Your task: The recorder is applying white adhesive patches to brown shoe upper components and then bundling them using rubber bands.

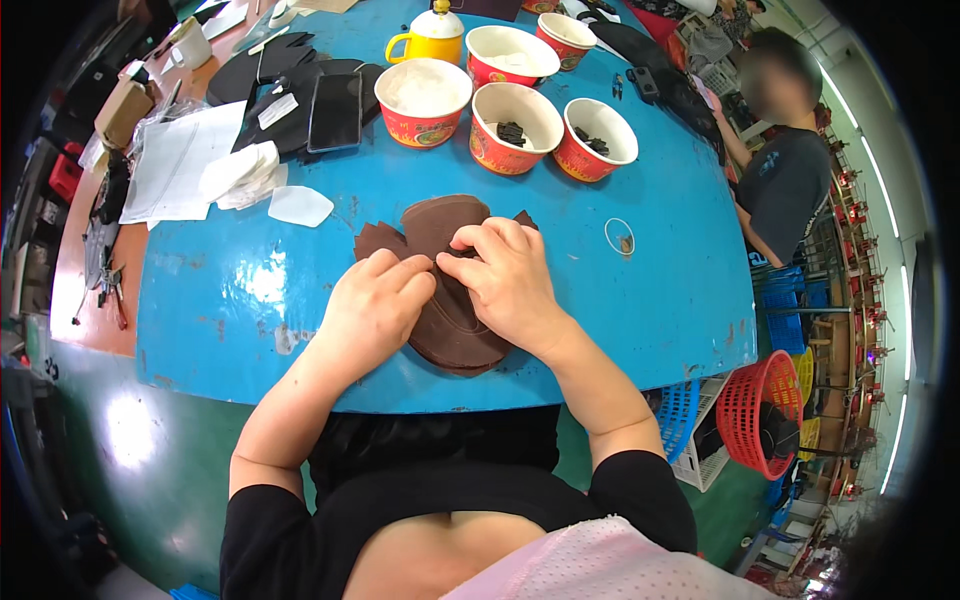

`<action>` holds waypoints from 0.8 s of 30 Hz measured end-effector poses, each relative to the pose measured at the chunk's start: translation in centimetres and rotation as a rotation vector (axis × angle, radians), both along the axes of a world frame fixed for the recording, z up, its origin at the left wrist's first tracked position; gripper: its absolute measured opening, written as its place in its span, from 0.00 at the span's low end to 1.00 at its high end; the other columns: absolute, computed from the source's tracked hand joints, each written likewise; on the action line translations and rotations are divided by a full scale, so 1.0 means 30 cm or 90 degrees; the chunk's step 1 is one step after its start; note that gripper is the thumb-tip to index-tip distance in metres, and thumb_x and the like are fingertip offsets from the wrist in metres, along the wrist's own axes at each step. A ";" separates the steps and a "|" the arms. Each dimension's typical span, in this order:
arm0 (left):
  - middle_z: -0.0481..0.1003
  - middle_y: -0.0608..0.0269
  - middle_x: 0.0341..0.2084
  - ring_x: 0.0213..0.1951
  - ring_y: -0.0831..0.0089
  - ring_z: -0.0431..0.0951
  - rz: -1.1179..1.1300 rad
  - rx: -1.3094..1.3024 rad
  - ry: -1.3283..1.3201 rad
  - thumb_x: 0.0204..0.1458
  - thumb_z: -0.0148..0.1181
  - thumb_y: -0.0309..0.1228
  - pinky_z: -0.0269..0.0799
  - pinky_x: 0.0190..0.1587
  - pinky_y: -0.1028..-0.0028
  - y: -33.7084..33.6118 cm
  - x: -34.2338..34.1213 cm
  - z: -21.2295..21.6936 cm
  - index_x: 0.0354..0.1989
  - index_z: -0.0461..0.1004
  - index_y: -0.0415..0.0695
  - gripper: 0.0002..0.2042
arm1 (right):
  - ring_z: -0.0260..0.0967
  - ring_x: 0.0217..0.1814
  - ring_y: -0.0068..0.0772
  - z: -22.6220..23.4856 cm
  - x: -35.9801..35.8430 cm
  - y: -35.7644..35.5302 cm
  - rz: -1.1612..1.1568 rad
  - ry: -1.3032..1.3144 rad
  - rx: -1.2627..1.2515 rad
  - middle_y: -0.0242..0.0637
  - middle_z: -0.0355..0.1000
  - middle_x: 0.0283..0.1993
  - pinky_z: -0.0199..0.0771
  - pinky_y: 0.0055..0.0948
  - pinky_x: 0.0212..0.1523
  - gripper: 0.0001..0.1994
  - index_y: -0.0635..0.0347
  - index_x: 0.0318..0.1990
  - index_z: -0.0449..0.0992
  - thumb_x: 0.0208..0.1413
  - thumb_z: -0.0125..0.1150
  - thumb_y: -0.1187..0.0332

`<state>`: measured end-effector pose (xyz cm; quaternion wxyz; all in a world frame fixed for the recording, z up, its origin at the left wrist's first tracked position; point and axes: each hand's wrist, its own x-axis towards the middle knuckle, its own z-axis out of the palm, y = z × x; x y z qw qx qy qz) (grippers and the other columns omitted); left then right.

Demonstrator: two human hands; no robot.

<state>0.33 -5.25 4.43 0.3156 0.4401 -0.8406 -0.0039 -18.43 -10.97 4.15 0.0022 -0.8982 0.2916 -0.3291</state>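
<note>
Brown leather piece [450, 300] lies at the centre of the frame on the blue table [650, 300], and both my hands are on it. My left hand [375, 310] presses flat, fingers curled down onto it. My right hand [510, 280] pinches its upper edge between thumb and fingertips. Red paper cups [515, 130] stand above, well apart.
</note>
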 end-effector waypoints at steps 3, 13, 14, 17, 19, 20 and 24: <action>0.74 0.61 0.38 0.30 0.64 0.70 0.017 0.007 0.053 0.33 0.58 0.17 0.69 0.34 0.69 -0.013 -0.005 0.004 0.31 0.70 0.40 0.13 | 0.63 0.44 0.31 0.001 0.007 -0.005 -0.007 -0.019 -0.019 0.24 0.69 0.38 0.59 0.34 0.43 0.11 0.50 0.31 0.79 0.37 0.60 0.75; 0.74 0.65 0.39 0.29 0.67 0.69 0.004 0.003 0.009 0.35 0.58 0.21 0.69 0.33 0.71 -0.021 -0.011 0.010 0.34 0.71 0.42 0.13 | 0.63 0.43 0.30 -0.022 -0.004 -0.020 -0.041 -0.077 -0.012 0.22 0.70 0.36 0.57 0.35 0.45 0.09 0.51 0.28 0.78 0.35 0.61 0.75; 0.74 0.65 0.38 0.29 0.68 0.69 0.003 -0.001 0.008 0.35 0.58 0.21 0.69 0.32 0.71 -0.021 -0.011 0.010 0.33 0.72 0.42 0.13 | 0.63 0.43 0.30 -0.024 -0.006 -0.020 -0.024 -0.068 -0.011 0.22 0.70 0.36 0.57 0.35 0.45 0.08 0.52 0.28 0.78 0.35 0.61 0.75; 0.74 0.66 0.38 0.28 0.68 0.69 0.008 -0.003 0.005 0.35 0.58 0.21 0.69 0.32 0.71 -0.020 -0.010 0.009 0.33 0.72 0.42 0.13 | 0.63 0.44 0.30 -0.020 -0.002 -0.019 -0.012 -0.049 -0.015 0.22 0.70 0.38 0.57 0.35 0.46 0.08 0.52 0.27 0.78 0.35 0.62 0.75; 0.74 0.66 0.38 0.28 0.68 0.68 0.014 -0.007 0.005 0.35 0.58 0.21 0.69 0.32 0.71 -0.015 -0.008 0.008 0.33 0.72 0.42 0.13 | 0.63 0.45 0.30 -0.008 0.007 -0.011 -0.010 -0.030 -0.024 0.23 0.70 0.38 0.57 0.35 0.46 0.07 0.52 0.27 0.78 0.35 0.62 0.75; 0.74 0.63 0.38 0.29 0.66 0.69 0.012 0.011 0.017 0.34 0.57 0.18 0.69 0.33 0.70 -0.013 -0.008 0.009 0.34 0.72 0.41 0.14 | 0.63 0.45 0.30 -0.003 0.009 -0.009 -0.013 -0.012 -0.039 0.23 0.70 0.38 0.57 0.35 0.46 0.07 0.53 0.26 0.78 0.35 0.62 0.75; 0.74 0.59 0.39 0.32 0.66 0.72 0.013 0.036 0.098 0.37 0.55 0.14 0.70 0.35 0.72 -0.022 -0.001 0.000 0.34 0.72 0.39 0.13 | 0.63 0.45 0.30 -0.012 0.001 -0.021 0.001 -0.022 -0.038 0.24 0.70 0.38 0.57 0.35 0.46 0.09 0.53 0.28 0.77 0.34 0.62 0.74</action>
